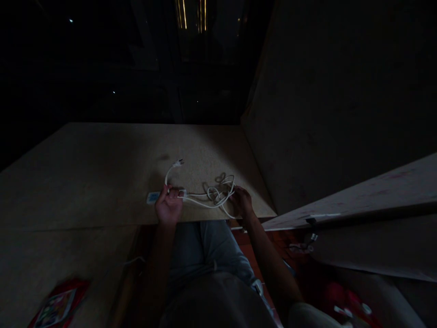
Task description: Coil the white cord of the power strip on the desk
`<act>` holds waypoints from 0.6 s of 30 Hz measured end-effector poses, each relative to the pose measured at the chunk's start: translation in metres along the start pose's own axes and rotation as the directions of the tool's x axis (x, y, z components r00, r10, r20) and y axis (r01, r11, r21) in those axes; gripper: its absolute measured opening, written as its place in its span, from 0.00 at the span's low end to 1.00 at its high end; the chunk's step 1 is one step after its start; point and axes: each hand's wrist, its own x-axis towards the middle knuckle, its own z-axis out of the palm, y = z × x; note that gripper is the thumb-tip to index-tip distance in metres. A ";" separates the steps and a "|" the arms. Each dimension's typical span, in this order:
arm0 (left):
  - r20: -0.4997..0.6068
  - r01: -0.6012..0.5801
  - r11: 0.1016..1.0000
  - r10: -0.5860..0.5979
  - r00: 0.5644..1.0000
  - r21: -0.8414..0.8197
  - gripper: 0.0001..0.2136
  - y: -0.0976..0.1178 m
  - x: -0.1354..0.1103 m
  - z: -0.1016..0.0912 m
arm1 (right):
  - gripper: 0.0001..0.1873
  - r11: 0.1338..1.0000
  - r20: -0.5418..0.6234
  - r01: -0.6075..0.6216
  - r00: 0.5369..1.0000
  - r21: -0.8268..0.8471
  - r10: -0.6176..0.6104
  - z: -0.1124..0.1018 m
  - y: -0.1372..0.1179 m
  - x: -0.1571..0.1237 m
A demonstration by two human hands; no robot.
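Note:
A white power cord (201,203) runs between my two hands above the near part of the table. My left hand (170,207) is closed around the cord, and its two-pin plug (178,163) sticks up beyond the fingers. Beside those fingers is a small white block (184,195) joined to the cord; whether it is touched I cannot tell. My right hand (241,200) is closed on the tangled loops at the right, its fingertips partly hidden. A small white remote-like object with blue markings (153,197) lies just left of my left hand.
The pale table (112,159) ends at a dark window behind and a wall panel (327,109) on the right. A red packet (58,305) lies at the lower left. On the floor at right are a power strip (301,248) and a red item (344,303). Light is dim.

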 end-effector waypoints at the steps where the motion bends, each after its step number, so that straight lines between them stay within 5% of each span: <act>1: 0.004 0.004 1.000 -0.004 1.000 -0.003 0.10 0.001 0.002 0.002 | 0.14 1.000 0.001 -0.013 1.000 0.018 0.013 -0.001 -0.002 -0.001; 7: 0.059 -0.004 0.998 0.007 0.998 -0.059 0.13 -0.003 0.000 0.012 | 0.18 0.994 0.071 -0.099 0.992 -0.041 0.102 -0.003 -0.007 -0.014; 13: 0.141 -0.013 0.974 0.047 0.989 -0.228 0.13 -0.009 -0.019 0.030 | 0.21 0.976 0.167 -0.060 0.981 -0.207 0.096 -0.008 -0.011 -0.028; 18: 0.193 0.034 0.960 0.022 0.981 -0.280 0.13 -0.015 -0.042 0.059 | 0.23 0.978 0.333 -0.201 0.927 0.051 0.173 -0.002 -0.015 -0.032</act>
